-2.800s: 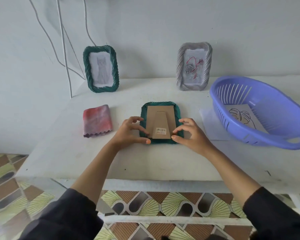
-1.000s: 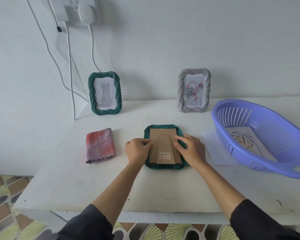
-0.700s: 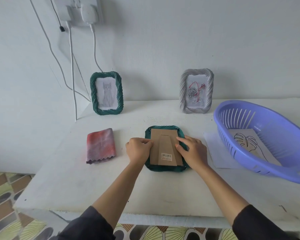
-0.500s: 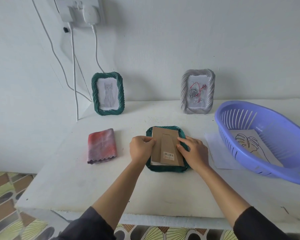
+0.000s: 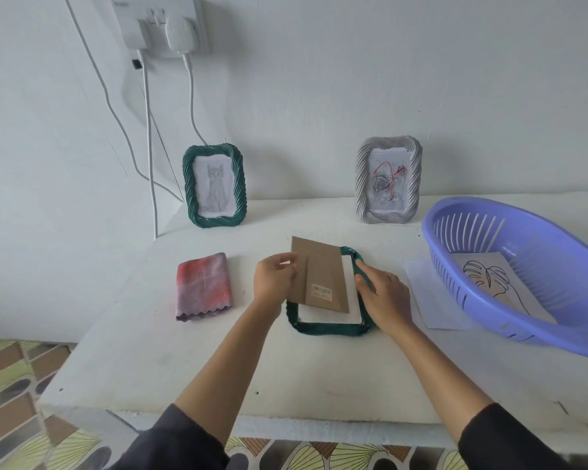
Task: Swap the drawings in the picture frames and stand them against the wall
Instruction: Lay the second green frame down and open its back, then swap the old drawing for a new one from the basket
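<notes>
Green frame (image 5: 330, 325) lies face-down at the middle of the white desk (image 5: 190, 361), between the two hands.

Head view, only one:
- Left hand (image 5: 273, 283): grip closed on the left edge of the brown cardboard backing (image 5: 319, 274), thumb on top. Backing is lifted and tilted, its far corner raised past the frame's top edge, stand flap and a small label facing up.
- Under the raised backing, a white sheet (image 5: 348, 293) shows inside the frame's recess.
- Right hand (image 5: 384, 300): flat on the frame's right rim, fingers spread and pressing down; it grasps nothing, only rests on the frame.
- Against the wall, upright: a second green frame (image 5: 214, 186) with a cat drawing, back left; a grey frame (image 5: 388, 180) with a rose drawing, back right. Well apart from each other.
- Folded red-and-grey cloth (image 5: 202, 286) lies left of the left hand, not touching it.
- Purple basket (image 5: 489, 317) on the right, holding a sheet with a leaf line drawing (image 5: 489, 279).
- Loose white paper (image 5: 431, 300) lies flat between the frame and the basket, partly under the basket's edge.
- Wall socket with plugs (image 5: 170, 25) above, cables hanging down.
</notes>
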{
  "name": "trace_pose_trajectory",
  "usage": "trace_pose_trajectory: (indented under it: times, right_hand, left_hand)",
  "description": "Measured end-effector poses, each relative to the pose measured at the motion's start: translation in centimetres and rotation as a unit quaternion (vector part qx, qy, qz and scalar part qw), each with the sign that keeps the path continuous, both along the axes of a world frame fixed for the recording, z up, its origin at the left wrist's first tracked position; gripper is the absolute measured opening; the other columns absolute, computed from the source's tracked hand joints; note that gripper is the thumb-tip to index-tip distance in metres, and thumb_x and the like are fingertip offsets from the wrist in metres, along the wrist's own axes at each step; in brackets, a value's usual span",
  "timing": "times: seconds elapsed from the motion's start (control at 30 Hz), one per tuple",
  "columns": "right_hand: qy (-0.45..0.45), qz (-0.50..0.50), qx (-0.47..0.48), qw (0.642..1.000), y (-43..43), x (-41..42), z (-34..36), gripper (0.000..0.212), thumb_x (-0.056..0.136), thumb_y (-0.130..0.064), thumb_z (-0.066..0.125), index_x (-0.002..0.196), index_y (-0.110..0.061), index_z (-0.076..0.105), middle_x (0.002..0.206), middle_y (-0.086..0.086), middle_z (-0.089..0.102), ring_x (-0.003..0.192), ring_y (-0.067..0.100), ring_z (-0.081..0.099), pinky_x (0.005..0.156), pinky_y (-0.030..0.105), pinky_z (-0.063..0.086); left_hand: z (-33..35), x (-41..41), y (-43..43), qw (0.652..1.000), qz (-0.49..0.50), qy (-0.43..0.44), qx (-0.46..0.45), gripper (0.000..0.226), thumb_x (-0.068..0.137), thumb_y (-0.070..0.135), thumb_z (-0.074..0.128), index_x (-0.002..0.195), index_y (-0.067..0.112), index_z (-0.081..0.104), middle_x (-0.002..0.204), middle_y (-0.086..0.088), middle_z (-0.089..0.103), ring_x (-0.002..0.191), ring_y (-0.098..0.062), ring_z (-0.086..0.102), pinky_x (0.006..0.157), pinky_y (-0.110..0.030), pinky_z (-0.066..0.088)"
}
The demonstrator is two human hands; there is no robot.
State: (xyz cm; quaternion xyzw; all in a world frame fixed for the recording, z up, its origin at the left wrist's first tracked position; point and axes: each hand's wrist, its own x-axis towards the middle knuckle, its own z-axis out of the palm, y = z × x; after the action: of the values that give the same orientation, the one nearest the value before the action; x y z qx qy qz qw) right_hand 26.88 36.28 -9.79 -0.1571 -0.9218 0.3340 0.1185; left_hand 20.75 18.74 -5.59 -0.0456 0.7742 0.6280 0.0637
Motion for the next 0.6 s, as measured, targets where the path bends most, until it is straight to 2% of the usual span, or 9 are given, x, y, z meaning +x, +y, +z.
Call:
trace_pose_trajectory:
  times: [0.13, 0.23, 0.3, 0.43, 0.53, 0.6]
  right_hand:
    - [-0.006, 0.011, 0.032, 0.999, 0.0, 0.0, -0.1, 0.038, 0.094, -0.034, 0.044, 0.132, -0.033, 0.048, 0.139, -0.009, 0.050, 0.131, 0.019, 0.039, 0.109, 0.037, 0.029]
    - [-0.015, 0.012, 0.056, 0.998, 0.0, -0.1, -0.3, 0.036, 0.093, -0.035, 0.045, 0.129, -0.033, 0.052, 0.140, -0.011, 0.048, 0.129, 0.018, 0.039, 0.108, 0.037, 0.029]
    - [-0.015, 0.010, 0.061, 0.998, 0.0, -0.2, -0.4, 0.035, 0.093, -0.036, 0.045, 0.127, -0.033, 0.053, 0.140, -0.009, 0.048, 0.129, 0.018, 0.039, 0.108, 0.037, 0.030]
    - [-0.019, 0.008, 0.062, 0.998, 0.0, -0.2, -0.5, 0.035, 0.093, -0.036, 0.045, 0.127, -0.033, 0.053, 0.140, -0.008, 0.047, 0.130, 0.018, 0.038, 0.109, 0.036, 0.028]
    - [-0.021, 0.005, 0.065, 0.998, -0.1, -0.1, -0.4, 0.035, 0.093, -0.035, 0.045, 0.128, -0.033, 0.053, 0.141, -0.007, 0.047, 0.131, 0.018, 0.037, 0.109, 0.036, 0.027]
    - [-0.025, 0.006, 0.070, 0.997, -0.1, -0.1, -0.3, 0.036, 0.094, -0.036, 0.044, 0.128, -0.034, 0.052, 0.141, -0.007, 0.046, 0.131, 0.017, 0.036, 0.109, 0.036, 0.027]
  left_hand:
    - [1.0, -1.8, -3.4, 0.997, 0.070, 0.022, 0.002, 0.029, 0.089, -0.001, 0.051, 0.113, 0.005, 0.065, 0.096, -0.008, 0.061, 0.081, -0.019, 0.055, 0.067, -0.026, 0.047]
    - [0.6, -2.8, -6.0, 0.994, 0.099, 0.029, -0.031, 0.029, 0.089, 0.000, 0.051, 0.113, 0.006, 0.065, 0.096, -0.009, 0.062, 0.083, -0.022, 0.055, 0.070, -0.027, 0.048]
    - [-0.1, -3.0, -6.8, 0.994, 0.095, 0.019, -0.050, 0.028, 0.090, 0.001, 0.051, 0.112, 0.007, 0.066, 0.100, -0.012, 0.063, 0.083, -0.024, 0.056, 0.066, -0.027, 0.049]
    - [-1.2, -2.8, -6.7, 0.995, 0.078, -0.007, -0.065, 0.028, 0.091, 0.004, 0.050, 0.113, 0.012, 0.065, 0.102, -0.012, 0.065, 0.088, -0.029, 0.060, 0.071, -0.037, 0.053]
    - [-1.7, -2.8, -6.8, 0.995, 0.077, -0.002, -0.070, 0.028, 0.091, 0.005, 0.049, 0.114, 0.012, 0.064, 0.103, -0.013, 0.066, 0.087, -0.026, 0.060, 0.070, -0.033, 0.052]
    - [-2.0, -2.9, -7.0, 0.995, 0.081, -0.012, -0.063, 0.029, 0.092, 0.005, 0.048, 0.114, 0.012, 0.064, 0.107, -0.014, 0.066, 0.087, -0.026, 0.059, 0.076, -0.036, 0.053]
